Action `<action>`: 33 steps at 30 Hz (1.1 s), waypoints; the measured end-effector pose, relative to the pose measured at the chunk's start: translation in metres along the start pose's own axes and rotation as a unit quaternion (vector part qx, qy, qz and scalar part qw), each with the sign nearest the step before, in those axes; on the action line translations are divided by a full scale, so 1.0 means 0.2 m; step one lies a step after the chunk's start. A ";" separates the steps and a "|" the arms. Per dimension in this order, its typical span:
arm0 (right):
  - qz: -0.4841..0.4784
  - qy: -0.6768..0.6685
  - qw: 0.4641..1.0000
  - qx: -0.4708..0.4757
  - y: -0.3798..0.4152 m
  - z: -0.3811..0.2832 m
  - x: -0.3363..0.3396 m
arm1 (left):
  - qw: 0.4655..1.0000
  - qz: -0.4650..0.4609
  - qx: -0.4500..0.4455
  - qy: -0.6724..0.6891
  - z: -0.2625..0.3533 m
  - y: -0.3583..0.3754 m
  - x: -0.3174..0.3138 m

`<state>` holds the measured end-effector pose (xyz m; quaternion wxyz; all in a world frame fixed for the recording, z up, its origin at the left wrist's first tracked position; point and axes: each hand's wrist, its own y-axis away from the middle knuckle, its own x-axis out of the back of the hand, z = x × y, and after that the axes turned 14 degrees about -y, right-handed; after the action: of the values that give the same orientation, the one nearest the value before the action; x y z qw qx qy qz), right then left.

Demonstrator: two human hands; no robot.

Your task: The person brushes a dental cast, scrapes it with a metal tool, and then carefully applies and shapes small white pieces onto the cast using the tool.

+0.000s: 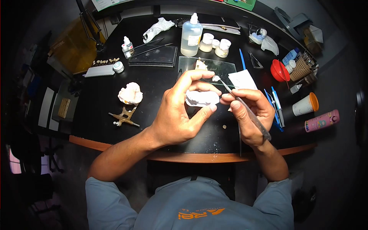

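My left hand [174, 111] grips a white dental plaster cast [201, 98] between thumb and fingers, above the black bench. In my right hand [255, 111] are metal tweezers [251, 116], slanting up and left past the cast. A small white piece [216, 78] shows right at their tips, overlapping the glass slab [230, 69] behind. Below the right palm hangs a thin dark tool [240, 142]. Partly hidden behind my left fingers, another model with upright pins [200, 64] stands by the slab. A small beige bit [224, 126] lies on the bench below the hands.
Left of me lie another plaster cast [130, 93] and a brown articulator frame [124, 116]. A liquid bottle [191, 36] and several small jars [222, 48] stand behind the slab. To the right are a white paper pad [242, 79], blue-handled tools [274, 101], a red bowl [280, 70] and an orange-lidded cup [305, 104].
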<state>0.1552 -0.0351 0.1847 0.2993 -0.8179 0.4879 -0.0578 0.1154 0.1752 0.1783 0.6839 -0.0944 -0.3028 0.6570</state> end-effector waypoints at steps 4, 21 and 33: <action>-0.060 0.161 0.978 0.120 -0.01 0.01 0.04 | 0.996 0.021 -0.037 -0.075 0.01 0.00 0.00; -0.138 0.269 0.923 0.237 0.03 -0.02 0.00 | 0.987 0.021 -0.069 -0.144 0.00 0.02 -0.03; -0.159 0.293 0.909 0.249 0.02 -0.02 0.01 | 0.988 0.028 -0.082 -0.129 -0.02 0.02 -0.04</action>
<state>0.1517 -0.0399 0.1854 0.3240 -0.7300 0.3867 -0.4611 0.1149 0.1688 0.1714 0.6106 -0.0729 -0.4382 0.6556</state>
